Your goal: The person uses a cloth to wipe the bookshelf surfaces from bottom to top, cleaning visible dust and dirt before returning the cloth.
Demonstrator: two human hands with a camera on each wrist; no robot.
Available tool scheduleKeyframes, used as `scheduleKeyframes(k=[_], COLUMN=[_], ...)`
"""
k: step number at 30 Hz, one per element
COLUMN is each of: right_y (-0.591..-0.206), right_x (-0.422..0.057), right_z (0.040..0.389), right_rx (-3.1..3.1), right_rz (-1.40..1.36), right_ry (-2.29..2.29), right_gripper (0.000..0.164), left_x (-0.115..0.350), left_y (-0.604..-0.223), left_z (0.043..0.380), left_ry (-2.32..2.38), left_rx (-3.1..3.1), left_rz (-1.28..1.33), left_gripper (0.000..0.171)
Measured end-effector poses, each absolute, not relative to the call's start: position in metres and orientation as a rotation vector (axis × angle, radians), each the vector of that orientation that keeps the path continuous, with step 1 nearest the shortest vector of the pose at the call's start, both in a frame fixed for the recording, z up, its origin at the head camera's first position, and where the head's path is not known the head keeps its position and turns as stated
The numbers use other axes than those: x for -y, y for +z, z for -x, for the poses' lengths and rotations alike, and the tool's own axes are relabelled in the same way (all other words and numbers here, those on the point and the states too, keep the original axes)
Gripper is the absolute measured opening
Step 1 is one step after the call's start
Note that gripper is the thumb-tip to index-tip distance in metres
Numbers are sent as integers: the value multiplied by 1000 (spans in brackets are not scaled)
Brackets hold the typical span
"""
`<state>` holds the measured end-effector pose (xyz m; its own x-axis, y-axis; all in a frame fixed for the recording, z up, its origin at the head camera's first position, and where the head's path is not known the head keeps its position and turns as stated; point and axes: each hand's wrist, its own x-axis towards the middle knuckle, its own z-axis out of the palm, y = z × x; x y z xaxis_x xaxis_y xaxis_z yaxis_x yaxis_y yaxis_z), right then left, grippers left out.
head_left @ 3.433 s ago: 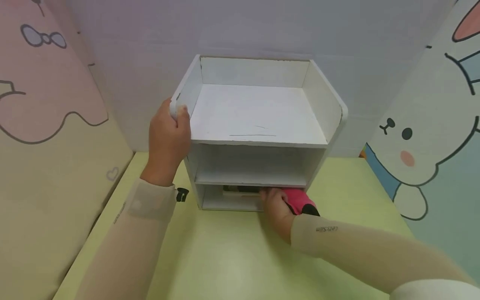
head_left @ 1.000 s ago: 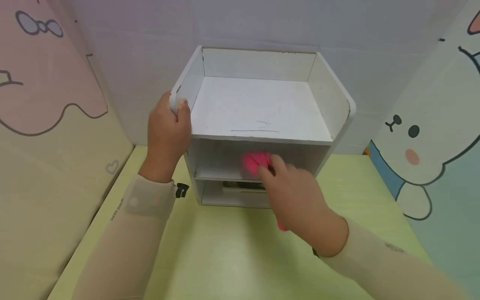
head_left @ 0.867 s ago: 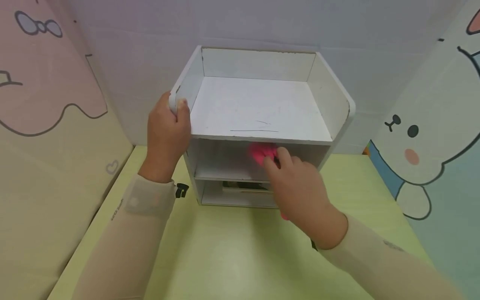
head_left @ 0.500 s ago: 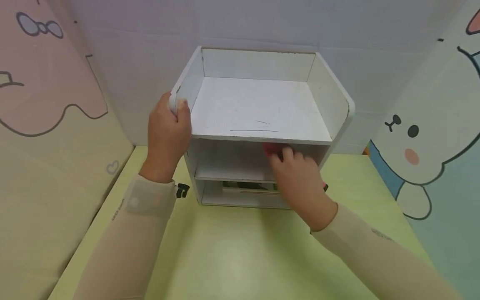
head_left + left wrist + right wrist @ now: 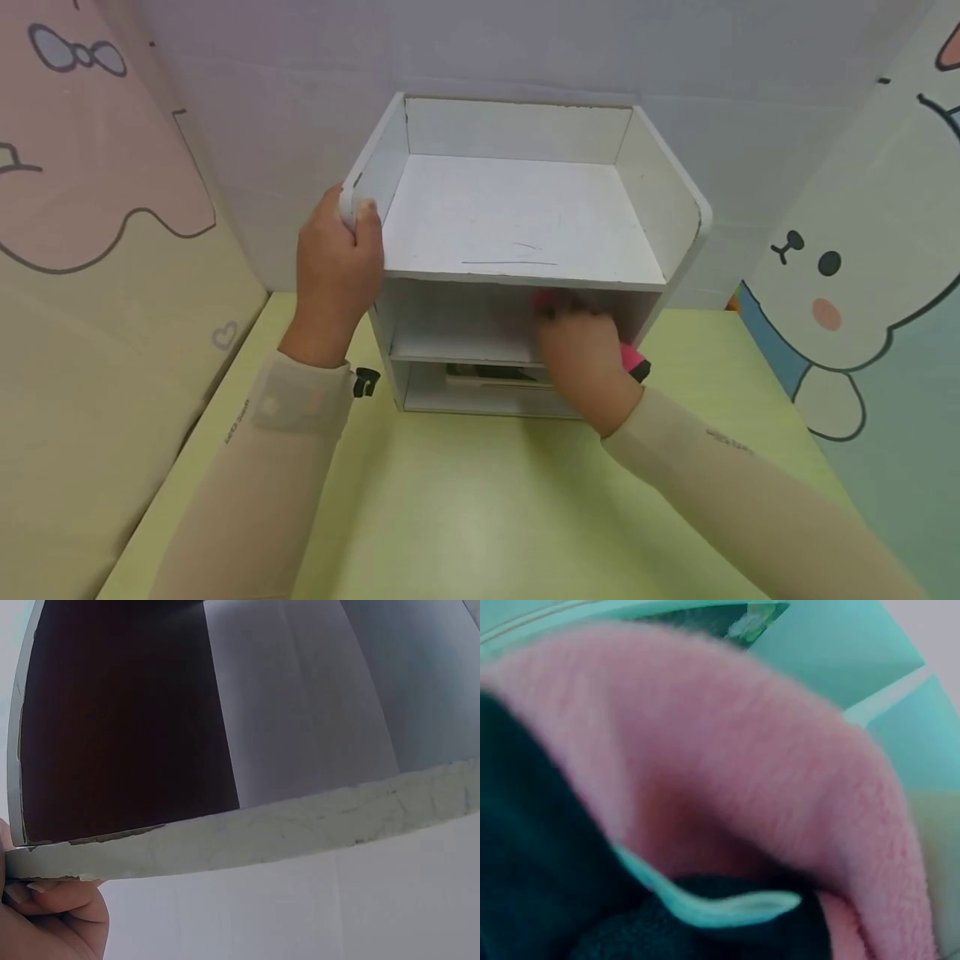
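Observation:
A small white shelf unit point(image 5: 510, 217) stands on the table in the head view. My left hand point(image 5: 337, 279) grips the front edge of its upper left side panel, thumb inside; in the left wrist view the fingers point(image 5: 64, 907) wrap below that panel's worn edge point(image 5: 240, 844). My right hand point(image 5: 585, 358), slightly blurred, holds a pink and black cloth point(image 5: 632, 357) at the right part of the middle compartment. Fuzzy pink cloth point(image 5: 727, 742) with a pale loop point(image 5: 712, 909) fills the right wrist view. Most of the cloth is hidden behind my right hand in the head view.
A flat, book-like item point(image 5: 495, 374) lies in the bottom compartment. The yellow-green table point(image 5: 450, 500) spreads in front of the unit. A pale wall point(image 5: 510, 50) rises behind, with cartoon-printed panels point(image 5: 817, 317) at the sides.
My right hand with the cloth was at the bottom compartment; it rose to the middle one. Over the last second it moved rightward and farther in. My left hand keeps its grip.

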<state>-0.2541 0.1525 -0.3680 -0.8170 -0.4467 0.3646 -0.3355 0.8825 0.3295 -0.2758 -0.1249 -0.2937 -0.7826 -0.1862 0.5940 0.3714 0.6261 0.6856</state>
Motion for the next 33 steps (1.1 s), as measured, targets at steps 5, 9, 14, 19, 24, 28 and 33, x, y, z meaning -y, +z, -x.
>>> scheduleKeyframes(k=[5, 9, 14, 19, 24, 28, 33], right_y=[-369, -368, -360, -353, -361, -365, -363], right_x=[-158, -159, -152, -144, -148, -152, -158], right_z=[256, 258, 266, 274, 281, 282, 284], right_rx=[2515, 2506, 2563, 2760, 2836, 2858, 2917], right_rz=[-537, -542, -467, -315, -331, -348, -367], right_ry=[-369, -381, -366, -507, -769, -662, -357], right_gripper=[27, 40, 17, 20, 28, 21, 14], left_x=[125, 125, 126, 125, 125, 125, 126], left_y=[-293, -293, -293, -293, -294, -294, -294], left_z=[276, 276, 276, 276, 276, 276, 276], left_ry=[-1116, -1118, -1122, -1124, -1117, -1117, -1117], left_rx=[2199, 2203, 2211, 2217, 2216, 2216, 2220], left_rz=[147, 146, 133, 127, 139, 149, 145], left_gripper=[52, 52, 53, 53, 53, 53, 53])
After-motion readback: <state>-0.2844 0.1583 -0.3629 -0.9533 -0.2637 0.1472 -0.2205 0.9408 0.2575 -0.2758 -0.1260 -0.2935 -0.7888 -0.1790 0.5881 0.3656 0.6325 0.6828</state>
